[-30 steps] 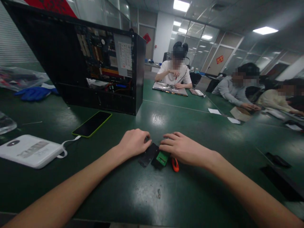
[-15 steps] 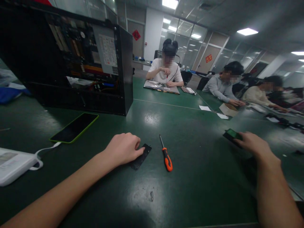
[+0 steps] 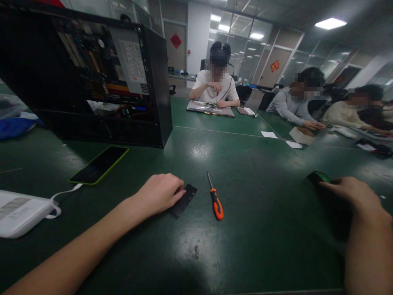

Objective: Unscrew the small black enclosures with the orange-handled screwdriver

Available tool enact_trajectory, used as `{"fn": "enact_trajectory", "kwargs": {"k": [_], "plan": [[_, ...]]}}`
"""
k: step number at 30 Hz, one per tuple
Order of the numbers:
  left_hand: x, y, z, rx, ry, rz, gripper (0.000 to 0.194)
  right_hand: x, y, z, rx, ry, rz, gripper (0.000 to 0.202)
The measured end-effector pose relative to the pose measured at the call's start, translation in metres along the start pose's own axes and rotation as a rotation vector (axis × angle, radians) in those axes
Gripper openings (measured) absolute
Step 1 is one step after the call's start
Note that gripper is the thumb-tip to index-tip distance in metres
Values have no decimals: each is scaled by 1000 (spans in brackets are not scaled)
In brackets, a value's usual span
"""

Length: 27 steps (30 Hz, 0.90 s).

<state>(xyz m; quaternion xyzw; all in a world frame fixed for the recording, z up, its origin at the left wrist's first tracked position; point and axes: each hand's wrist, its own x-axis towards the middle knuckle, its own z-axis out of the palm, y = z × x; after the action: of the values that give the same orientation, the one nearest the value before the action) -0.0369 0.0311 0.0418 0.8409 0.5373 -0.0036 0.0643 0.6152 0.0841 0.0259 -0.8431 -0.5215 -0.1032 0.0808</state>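
My left hand (image 3: 164, 191) rests on the table with its fingers curled, touching the left edge of a flat black plate (image 3: 186, 200). Whether the fingers grip the plate is hidden. Just right of the plate lies a screwdriver (image 3: 217, 204) with an orange and black handle, its tip pointing away from me. Far to the right, my right hand (image 3: 353, 190) is closed on a small dark piece with a green face (image 3: 321, 176), low over the table.
An open black computer case (image 3: 158, 90) stands at the back left. A phone (image 3: 100, 165) in a green case and a white box (image 3: 26, 213) with a white cable lie at left. People sit beyond, with papers (image 3: 269, 134) on the green table (image 3: 251, 254).
My right hand has moved farther right with the green-faced piece. My left hand has shifted slightly along the black plate, and its thumb lies less over it. The view has turned a little.
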Motion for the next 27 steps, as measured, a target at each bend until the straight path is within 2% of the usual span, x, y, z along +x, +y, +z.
{"fn": "enact_trajectory", "kwargs": {"k": [3,6,8,11,14,16,18,19,20,23,25,27], "plan": [[-1,-1,-3,12,29,3,31,-6,-6,-5,-11,-91,114,54],[-4,-3,-7,-4,-7,-6,33,-14,-27,-15,2,-29,74,62],[-7,-3,-8,-9,-55,3,30,-21,-53,-21,42,71,-56,60],[-10,-3,-7,36,-85,56,25,-37,-103,-23,143,189,-313,55],[-11,0,-4,76,-31,147,25,-67,-163,-20,275,229,-576,46],[-10,4,-3,87,50,229,25,-98,-204,-22,378,203,-746,39],[-8,7,0,109,154,340,23,-132,-243,-30,651,51,-931,34],[-8,9,1,125,205,399,23,-149,-260,-35,763,-77,-955,34],[-7,11,3,144,254,455,22,-164,-274,-42,892,-220,-916,37],[-5,14,7,192,396,579,26,-196,-305,-58,1196,-663,-658,55],[-5,16,10,202,478,632,29,-207,-313,-62,1222,-945,-564,63],[-5,16,11,192,536,663,29,-211,-314,-60,1183,-1207,-545,66]]}}
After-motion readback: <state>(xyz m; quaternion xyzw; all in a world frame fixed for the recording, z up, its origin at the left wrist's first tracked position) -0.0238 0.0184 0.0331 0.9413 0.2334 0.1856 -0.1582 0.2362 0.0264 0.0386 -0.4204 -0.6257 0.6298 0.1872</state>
